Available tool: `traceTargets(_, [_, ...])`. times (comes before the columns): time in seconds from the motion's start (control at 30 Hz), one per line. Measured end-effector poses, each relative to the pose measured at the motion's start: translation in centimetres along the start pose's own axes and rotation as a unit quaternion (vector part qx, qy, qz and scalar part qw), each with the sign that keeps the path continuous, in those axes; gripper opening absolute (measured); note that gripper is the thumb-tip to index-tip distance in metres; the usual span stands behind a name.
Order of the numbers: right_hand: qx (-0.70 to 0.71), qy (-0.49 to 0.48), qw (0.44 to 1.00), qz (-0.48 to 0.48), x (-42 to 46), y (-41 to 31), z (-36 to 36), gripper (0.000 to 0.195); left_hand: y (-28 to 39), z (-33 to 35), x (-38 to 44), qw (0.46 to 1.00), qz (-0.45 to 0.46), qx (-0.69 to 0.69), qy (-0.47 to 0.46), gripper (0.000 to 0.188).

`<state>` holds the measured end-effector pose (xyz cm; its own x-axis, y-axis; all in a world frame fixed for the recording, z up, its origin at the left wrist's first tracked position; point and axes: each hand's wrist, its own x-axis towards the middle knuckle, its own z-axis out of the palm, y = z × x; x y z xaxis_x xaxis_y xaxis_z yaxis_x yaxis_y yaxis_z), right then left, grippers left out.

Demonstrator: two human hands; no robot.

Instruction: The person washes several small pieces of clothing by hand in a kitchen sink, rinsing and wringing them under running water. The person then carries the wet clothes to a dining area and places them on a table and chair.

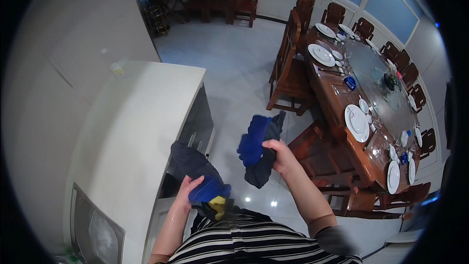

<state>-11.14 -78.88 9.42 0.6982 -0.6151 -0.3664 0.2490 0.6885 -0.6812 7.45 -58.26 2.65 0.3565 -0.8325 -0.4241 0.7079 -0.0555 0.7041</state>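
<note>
Before my body, my left hand (186,190) grips a bunch of cloths: a dark grey cloth (196,161) extends toward the counter edge and a blue cloth (207,189) is folded under my thumb. Below these, against my striped top, shows a yellow cloth (218,205); whether my fingers hold it too is hidden. Out over the floor, my right hand (281,156) is closed around another bunch, with a blue cloth (253,143) on its left side and a dark grey cloth (261,172) beneath and behind. The two bunches are apart.
On my left runs a white counter (146,117) with a metal sink (97,227) and dark cabinet fronts (198,124) below. To my right, a wooden dining table (329,91) bears white plates (357,123) and glassware. Wooden chairs (289,77) surround it, one close beyond my right forearm.
</note>
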Motion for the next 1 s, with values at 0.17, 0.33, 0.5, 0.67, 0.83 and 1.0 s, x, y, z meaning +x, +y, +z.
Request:
traceTargets(0.17, [0.055,-0.110,0.992,-0.011,5.9,-5.4,-1.0,0.029,1.5,3.7,10.0,0.993,-0.094,0.070,0.024,0.029])
traceTargets(0.33, [-0.238,-0.073,0.968,0.035,12.8,-10.5,0.5,0.033,2.0,8.1,22.4,0.955,-0.168,-0.223,-0.102,0.042])
traceTargets(0.5, [-0.419,-0.034,0.908,0.001,19.4,-15.5,-1.6,0.030,5.6,10.8,30.6,0.958,-0.183,-0.176,-0.132,0.051])
traceTargets(0.67, [-0.675,-0.086,0.718,-0.142,27.8,-20.5,-1.3,0.029,7.8,13.2,39.8,0.972,-0.187,-0.027,-0.138,0.053])
traceTargets(0.83, [-0.701,-0.194,0.670,-0.146,38.0,-26.0,-2.1,0.043,9.2,15.9,48.4,0.971,-0.180,-0.098,-0.122,0.045])
traceTargets(1.0, [-0.496,-0.125,0.849,0.136,48.0,-28.3,-0.7,0.045,12.4,14.4,52.3,0.970,-0.132,-0.203,-0.036,0.046])
